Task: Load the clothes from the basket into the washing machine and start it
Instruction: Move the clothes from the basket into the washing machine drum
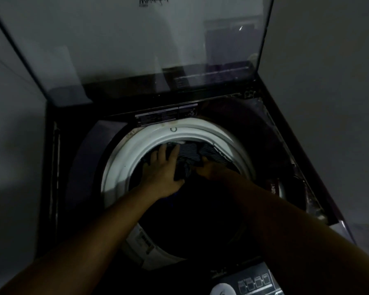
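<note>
A dark top-loading washing machine (77, 167) stands below me, its glass lid (136, 50) raised upright at the back. Both my arms reach into the drum through the white tub ring (115, 165). A dark striped garment (192, 154) lies at the far side of the drum. My left hand (162, 173) rests flat on the clothes, fingers spread, beside the striped cloth. My right hand (209, 169) is deep in shadow and curls around a fold of that garment. The basket is out of view.
The control panel (251, 282) with a white round knob (224, 290) sits at the machine's near edge. Grey walls close in on the left and right. The room is dim, and the drum's near half is black.
</note>
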Demonstrator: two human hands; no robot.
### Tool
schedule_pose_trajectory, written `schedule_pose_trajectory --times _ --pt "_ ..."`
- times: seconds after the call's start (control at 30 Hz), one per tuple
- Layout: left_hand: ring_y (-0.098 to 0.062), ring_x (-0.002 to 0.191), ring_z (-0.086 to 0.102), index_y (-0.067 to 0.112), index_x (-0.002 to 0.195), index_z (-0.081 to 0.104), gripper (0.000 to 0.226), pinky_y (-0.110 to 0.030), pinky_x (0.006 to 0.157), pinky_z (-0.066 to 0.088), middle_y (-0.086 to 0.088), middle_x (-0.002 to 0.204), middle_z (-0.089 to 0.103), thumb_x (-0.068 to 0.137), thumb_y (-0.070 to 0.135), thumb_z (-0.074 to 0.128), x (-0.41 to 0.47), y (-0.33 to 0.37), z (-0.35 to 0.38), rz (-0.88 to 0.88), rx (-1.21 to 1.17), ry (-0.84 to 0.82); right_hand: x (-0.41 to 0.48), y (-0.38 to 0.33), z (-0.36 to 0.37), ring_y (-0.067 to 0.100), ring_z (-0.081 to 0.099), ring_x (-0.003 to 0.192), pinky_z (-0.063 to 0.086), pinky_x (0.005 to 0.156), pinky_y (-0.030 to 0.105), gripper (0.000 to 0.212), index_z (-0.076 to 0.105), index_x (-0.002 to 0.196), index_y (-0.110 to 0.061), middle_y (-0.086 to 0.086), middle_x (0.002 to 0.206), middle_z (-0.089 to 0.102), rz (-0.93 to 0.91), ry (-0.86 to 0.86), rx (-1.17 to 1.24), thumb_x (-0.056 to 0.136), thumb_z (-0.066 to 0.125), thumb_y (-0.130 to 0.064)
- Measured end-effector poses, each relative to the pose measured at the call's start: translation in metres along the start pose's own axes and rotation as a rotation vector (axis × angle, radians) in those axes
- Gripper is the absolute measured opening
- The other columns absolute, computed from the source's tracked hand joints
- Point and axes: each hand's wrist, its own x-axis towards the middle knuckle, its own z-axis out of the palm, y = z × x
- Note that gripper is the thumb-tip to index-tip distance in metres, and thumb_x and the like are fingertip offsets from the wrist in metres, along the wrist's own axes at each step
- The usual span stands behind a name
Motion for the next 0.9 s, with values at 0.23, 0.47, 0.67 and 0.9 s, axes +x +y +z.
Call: schedule_pose_trajectory --times 0.23,0.47,0.67,0.9 --pt "-0.037 0.154 -0.001 0.032 0.158 -0.018 0.128 -0.068 0.117 0.015 -0.008 0.168 -0.009 0.076 0.05 0.078 -0.023 -0.001 0.004 -0.042 0.148 -0.327 -0.074 -0.003 0.009 0.038 0.004 0.155 0.012 0.125 0.047 0.093 0.002 0.163 -0.014 0.019 0.168 0.003 -0.176 -0.074 -0.313 0.097 0.062 -0.044" --pt "-0.037 0.153 0.015 0.033 0.16 -0.003 0.126 -0.052 0.12 0.024 -0.008 0.169 0.005 0.063 0.078 0.063 -0.048 0.01 -0.05 -0.03 0.046 -0.273 -0.171 -0.004 -0.008 0.033 0.041 0.143 0.035 0.117 0.039 0.066 0.037 0.155 -0.022 0.012 0.157 0.041 -0.276 -0.13 -0.379 0.098 0.06 -0.045" --pt "-0.026 0.152 0.023 0.022 0.162 0.012 0.101 -0.035 0.122 0.026 -0.008 0.167 0.017 0.086 0.059 0.068 -0.079 0.059 -0.103 0.08 -0.009 -0.214 -0.246 0.003 -0.07 0.025 0.053 0.133 0.043 0.103 0.027 0.057 0.049 0.147 -0.018 0.008 0.145 0.056 -0.291 0.079 -0.272 0.096 0.066 -0.036" --pt "-0.024 0.148 0.031 0.023 0.16 0.022 0.09 -0.028 0.118 0.029 -0.008 0.164 0.023 0.089 0.051 0.07 -0.091 0.159 -0.149 0.247 -0.013 -0.063 -0.309 0.046 -0.137 0.029 0.058 0.124 0.047 0.103 0.035 0.051 0.056 0.139 -0.01 0.012 0.135 0.061 -0.23 0.295 -0.24 0.096 0.065 -0.036"
